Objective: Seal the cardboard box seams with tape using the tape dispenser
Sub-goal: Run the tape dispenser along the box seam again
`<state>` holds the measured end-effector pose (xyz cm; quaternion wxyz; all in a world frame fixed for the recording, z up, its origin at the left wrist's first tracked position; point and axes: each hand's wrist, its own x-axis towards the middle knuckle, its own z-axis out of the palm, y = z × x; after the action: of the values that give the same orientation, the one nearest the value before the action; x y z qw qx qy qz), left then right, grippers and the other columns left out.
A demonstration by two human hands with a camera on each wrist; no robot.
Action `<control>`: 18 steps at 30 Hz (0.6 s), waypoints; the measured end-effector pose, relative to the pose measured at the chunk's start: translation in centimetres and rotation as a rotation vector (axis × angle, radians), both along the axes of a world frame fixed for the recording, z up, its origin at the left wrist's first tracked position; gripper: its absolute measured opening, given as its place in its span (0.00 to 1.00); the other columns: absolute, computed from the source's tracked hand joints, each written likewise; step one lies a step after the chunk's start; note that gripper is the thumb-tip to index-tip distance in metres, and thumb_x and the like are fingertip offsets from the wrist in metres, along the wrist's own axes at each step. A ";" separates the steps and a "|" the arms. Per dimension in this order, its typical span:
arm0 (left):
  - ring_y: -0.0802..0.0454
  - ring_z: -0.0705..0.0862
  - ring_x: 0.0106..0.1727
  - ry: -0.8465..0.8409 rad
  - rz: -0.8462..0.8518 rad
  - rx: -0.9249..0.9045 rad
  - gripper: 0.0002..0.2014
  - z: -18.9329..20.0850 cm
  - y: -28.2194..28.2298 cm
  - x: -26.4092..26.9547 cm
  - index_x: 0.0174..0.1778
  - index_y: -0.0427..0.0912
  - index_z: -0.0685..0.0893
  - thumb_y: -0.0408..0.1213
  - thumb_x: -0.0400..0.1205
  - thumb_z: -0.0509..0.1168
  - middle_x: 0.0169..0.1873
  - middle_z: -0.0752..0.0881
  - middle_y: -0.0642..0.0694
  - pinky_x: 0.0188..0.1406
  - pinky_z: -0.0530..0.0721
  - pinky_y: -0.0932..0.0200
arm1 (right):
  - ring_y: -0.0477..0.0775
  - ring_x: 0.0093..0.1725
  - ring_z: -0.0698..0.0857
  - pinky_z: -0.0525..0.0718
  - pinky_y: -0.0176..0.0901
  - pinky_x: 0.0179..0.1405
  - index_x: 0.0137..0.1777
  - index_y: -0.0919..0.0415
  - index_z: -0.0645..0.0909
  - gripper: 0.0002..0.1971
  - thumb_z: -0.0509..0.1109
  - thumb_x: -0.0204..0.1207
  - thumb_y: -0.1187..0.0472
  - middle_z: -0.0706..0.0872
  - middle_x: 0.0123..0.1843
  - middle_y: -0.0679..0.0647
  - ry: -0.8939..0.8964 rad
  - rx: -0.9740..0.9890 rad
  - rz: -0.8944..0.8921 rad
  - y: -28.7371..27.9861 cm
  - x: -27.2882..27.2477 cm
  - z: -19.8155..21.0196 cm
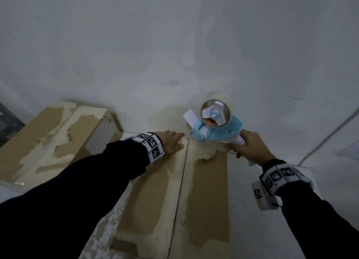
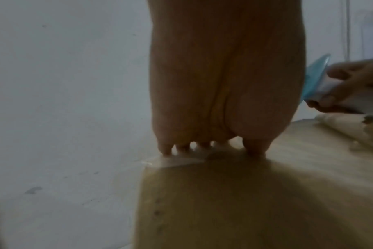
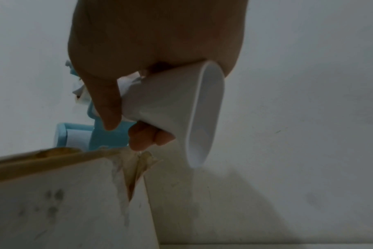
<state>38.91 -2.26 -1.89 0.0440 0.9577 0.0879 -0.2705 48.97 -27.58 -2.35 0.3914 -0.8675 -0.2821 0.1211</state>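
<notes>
We judge the sealing barely begun: our left hand (image 1: pixel 171 143) presses flat, fingers straight, on the cardboard box (image 1: pixel 209 183) at its far edge, while our right hand (image 1: pixel 250 148) wraps the tape dispenser (image 1: pixel 211 122) handle there, the centre seam (image 1: pixel 182 181) apparently untaped.

Torn, rough cardboard box (image 1: pixel 209 190); smooth glossy plastic tape dispenser (image 1: pixel 223 130).

Dim, soft, perhaps blurred wrist views
</notes>
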 end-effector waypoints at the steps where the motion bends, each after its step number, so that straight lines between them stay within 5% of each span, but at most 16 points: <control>1: 0.43 0.58 0.81 -0.012 0.010 0.019 0.30 -0.3 -0.1 -0.1 0.82 0.46 0.50 0.54 0.86 0.45 0.81 0.58 0.42 0.78 0.57 0.46 | 0.57 0.28 0.88 0.85 0.50 0.31 0.46 0.60 0.82 0.07 0.76 0.70 0.66 0.88 0.35 0.51 0.021 -0.011 0.001 0.0 0.1 0.0; 7: 0.39 0.59 0.80 0.095 0.114 -0.074 0.24 0.2 -0.3 1.5 0.81 0.43 0.55 0.46 0.88 0.38 0.80 0.59 0.39 0.80 0.55 0.46 | 0.59 0.29 0.88 0.87 0.56 0.34 0.52 0.64 0.81 0.10 0.74 0.72 0.66 0.88 0.34 0.57 0.043 -0.052 0.046 0.0 0.4 0.2; 10: 0.37 0.66 0.75 0.002 0.094 -0.009 0.24 -0.7 -0.2 0.9 0.78 0.43 0.61 0.48 0.87 0.42 0.75 0.66 0.37 0.74 0.63 0.44 | 0.52 0.24 0.82 0.81 0.45 0.25 0.56 0.63 0.81 0.12 0.74 0.73 0.63 0.85 0.32 0.52 -0.021 -0.069 0.058 0.0 0.4 0.0; 12: 0.39 0.68 0.73 -0.095 0.045 0.022 0.23 -1.4 -0.3 0.4 0.76 0.42 0.64 0.47 0.87 0.45 0.73 0.69 0.38 0.72 0.65 0.44 | 0.46 0.26 0.80 0.75 0.36 0.27 0.57 0.63 0.82 0.13 0.74 0.74 0.63 0.84 0.34 0.51 -0.057 -0.064 0.051 0.1 0.5 -0.2; 18: 0.39 0.67 0.75 -0.114 0.133 0.070 0.24 -2.3 -0.3 0.7 0.74 0.45 0.63 0.53 0.87 0.41 0.75 0.68 0.40 0.75 0.60 0.47 | 0.65 0.47 0.87 0.83 0.51 0.42 0.53 0.65 0.82 0.14 0.75 0.69 0.61 0.89 0.47 0.64 -0.169 -0.169 0.051 0.1 1.6 0.1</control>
<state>39.61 -2.61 -4.19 0.0334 0.9645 0.1580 -0.2088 50.56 -27.46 -2.25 0.2885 -0.8970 -0.3251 0.0809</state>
